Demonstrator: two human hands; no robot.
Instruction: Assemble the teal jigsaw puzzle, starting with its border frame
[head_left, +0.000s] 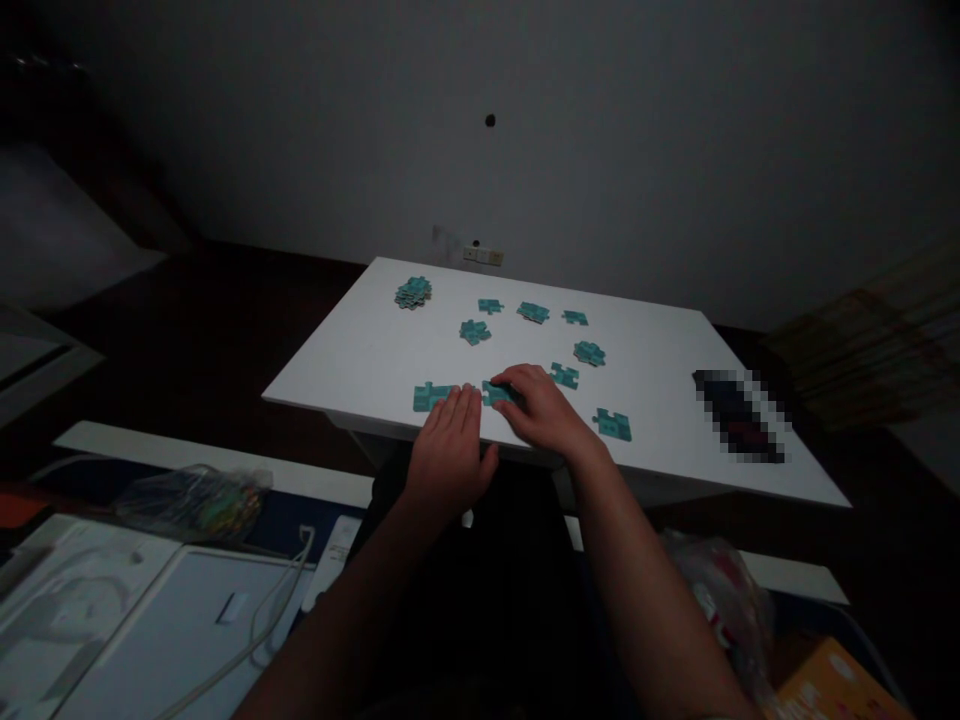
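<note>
Table (337, 350): white, oblong, teal jigsaw pieces on top. Person seated at its near edge, both hands over it.

Left hand (450, 445): at the table's near edge, laid palm down, fingers straight and close together, thumb out to the side. Nothing gripped; fingertips rest over the right end of the strip (429, 397), which lies flat along the table's near edge, partly hidden. Seems to be joined pieces.

Right hand (536, 405): just beside the left, at the table's near edge. Thumb and fingers curled in, pinching the small piece (493, 393). Piece sits right at the strip's end; whether locked in, cannot tell.

Rest of the puzzle: tall stack (413, 293) at the table's far left corner. Along the table's far side, left to right: a lone tile (490, 305), a flat pile (533, 312), an end tile (575, 318). Mid-table: left cluster (474, 332), right cluster (589, 353). Towards the table's near edge, right of the hands: a loose tile (564, 375) and a teal chunk (613, 425).

Table's right end: dark item (739, 415), pixelated, unreadable. Beyond the table: wall, socket (482, 256).
</note>
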